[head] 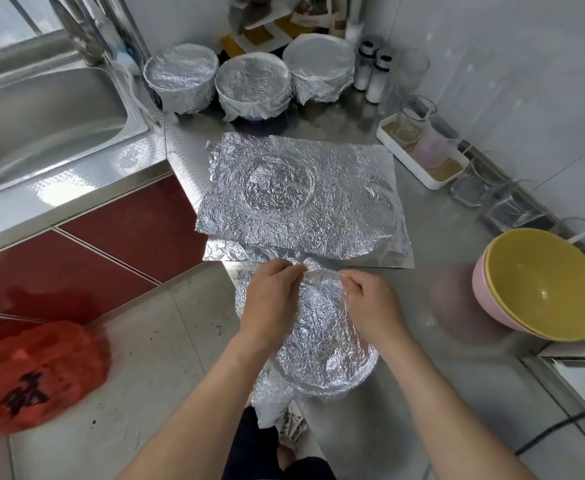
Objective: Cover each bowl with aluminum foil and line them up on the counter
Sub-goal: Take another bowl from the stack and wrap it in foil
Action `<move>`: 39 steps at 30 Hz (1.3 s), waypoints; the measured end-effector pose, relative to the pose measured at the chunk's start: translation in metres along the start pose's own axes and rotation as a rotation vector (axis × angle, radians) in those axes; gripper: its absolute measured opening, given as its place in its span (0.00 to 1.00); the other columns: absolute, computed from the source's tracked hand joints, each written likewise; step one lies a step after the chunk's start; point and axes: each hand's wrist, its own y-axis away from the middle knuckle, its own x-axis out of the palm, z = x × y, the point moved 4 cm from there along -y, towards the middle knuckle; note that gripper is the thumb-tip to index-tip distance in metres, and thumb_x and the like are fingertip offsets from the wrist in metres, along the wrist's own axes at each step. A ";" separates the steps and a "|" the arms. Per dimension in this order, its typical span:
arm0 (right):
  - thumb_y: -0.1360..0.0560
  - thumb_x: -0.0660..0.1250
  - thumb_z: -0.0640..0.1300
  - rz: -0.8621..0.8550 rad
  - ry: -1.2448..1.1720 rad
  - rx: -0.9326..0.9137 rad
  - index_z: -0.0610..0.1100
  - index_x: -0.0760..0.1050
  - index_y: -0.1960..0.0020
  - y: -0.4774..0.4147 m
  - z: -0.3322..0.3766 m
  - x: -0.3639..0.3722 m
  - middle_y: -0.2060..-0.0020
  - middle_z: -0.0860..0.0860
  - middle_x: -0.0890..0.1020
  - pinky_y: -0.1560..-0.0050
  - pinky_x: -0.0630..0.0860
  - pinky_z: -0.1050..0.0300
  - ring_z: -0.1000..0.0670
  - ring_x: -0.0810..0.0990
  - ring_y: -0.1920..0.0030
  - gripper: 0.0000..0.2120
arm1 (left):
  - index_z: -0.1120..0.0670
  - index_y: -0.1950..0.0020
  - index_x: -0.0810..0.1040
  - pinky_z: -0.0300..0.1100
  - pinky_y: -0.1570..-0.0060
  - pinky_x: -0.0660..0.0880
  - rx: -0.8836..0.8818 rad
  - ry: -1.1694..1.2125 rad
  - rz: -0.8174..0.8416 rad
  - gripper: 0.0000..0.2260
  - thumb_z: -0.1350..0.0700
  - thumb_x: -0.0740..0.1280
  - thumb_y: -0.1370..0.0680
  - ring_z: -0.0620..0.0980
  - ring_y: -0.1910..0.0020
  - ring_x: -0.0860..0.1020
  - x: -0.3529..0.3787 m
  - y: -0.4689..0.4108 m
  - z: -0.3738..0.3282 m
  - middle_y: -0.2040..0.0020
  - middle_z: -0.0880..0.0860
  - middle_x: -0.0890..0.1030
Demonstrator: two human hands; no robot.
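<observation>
A bowl under crinkled aluminum foil (pixel 322 344) sits at the counter's front edge. My left hand (pixel 272 299) and my right hand (pixel 370 306) each pinch the foil at the bowl's far rim. A loose flap of foil hangs down over the counter front below the bowl. Flat creased foil sheets (pixel 301 202) lie just beyond, stamped with a round bowl mark. Three foil-covered bowls (pixel 253 84) stand in a row at the back. A yellow bowl (pixel 547 285) is nested in a pink bowl (pixel 485 296) at the right, both uncovered.
A steel sink (pixel 42 116) lies at the left. A white tray (pixel 422 178) with glassware, two salt shakers (pixel 376 74) and several glass jars line the right wall. An orange plastic bag (pixel 31 372) lies on the floor at the left.
</observation>
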 end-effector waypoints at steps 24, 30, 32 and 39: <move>0.21 0.64 0.39 -0.077 0.027 -0.040 0.45 0.80 0.40 -0.002 0.004 -0.001 0.50 0.49 0.85 0.49 0.77 0.55 0.49 0.82 0.51 0.12 | 0.58 0.44 0.83 0.46 0.56 0.73 0.108 -0.021 0.041 0.09 0.60 0.70 0.24 0.56 0.53 0.77 0.011 -0.013 -0.022 0.53 0.55 0.81; 0.20 0.60 0.40 -0.158 0.042 0.073 0.44 0.75 0.34 0.009 -0.004 -0.009 0.42 0.47 0.82 0.46 0.71 0.58 0.45 0.79 0.42 0.16 | 0.54 0.38 0.80 0.48 0.52 0.74 0.011 -0.149 -0.017 0.14 0.56 0.70 0.23 0.55 0.45 0.74 -0.003 0.012 -0.013 0.44 0.53 0.79; 0.19 0.58 0.41 -0.097 0.113 0.037 0.44 0.70 0.29 0.010 0.001 -0.007 0.36 0.47 0.78 0.42 0.69 0.58 0.45 0.75 0.36 0.18 | 0.54 0.35 0.77 0.53 0.47 0.75 0.012 -0.178 -0.005 0.17 0.57 0.70 0.23 0.57 0.41 0.74 0.000 0.026 -0.008 0.39 0.56 0.77; 0.20 0.59 0.38 -0.122 0.236 -0.050 0.42 0.76 0.36 0.001 0.010 0.001 0.46 0.44 0.83 0.45 0.75 0.50 0.41 0.80 0.45 0.15 | 0.54 0.27 0.68 0.59 0.30 0.63 0.035 -0.282 0.033 0.22 0.51 0.58 0.20 0.58 0.30 0.69 0.014 0.043 -0.005 0.28 0.57 0.70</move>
